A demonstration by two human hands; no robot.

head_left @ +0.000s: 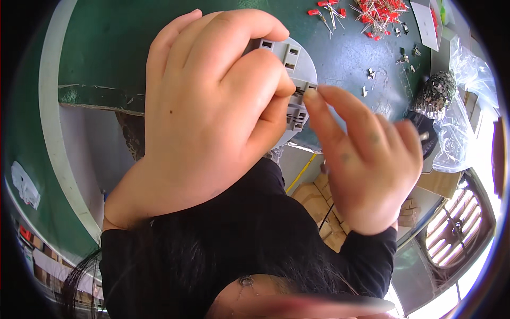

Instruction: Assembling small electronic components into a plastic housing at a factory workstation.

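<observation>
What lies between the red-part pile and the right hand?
In the head view, a couple of small metal pieces lie on the green tabletop between the red-part pile and the right hand.

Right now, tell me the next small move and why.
Perhaps press gently with the right hand on the grey, slotted plastic block at its fingertips: the left hand grips the round grey plastic base, steadying it. Whether those fingertips pinch anything is unclear.

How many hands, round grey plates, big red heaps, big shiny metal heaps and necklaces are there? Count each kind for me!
Left hand and right hand: 2
Round grey plate: 1
Big red heap: 1
Big shiny metal heap: 1
Necklace: 1
Total: 6
</observation>
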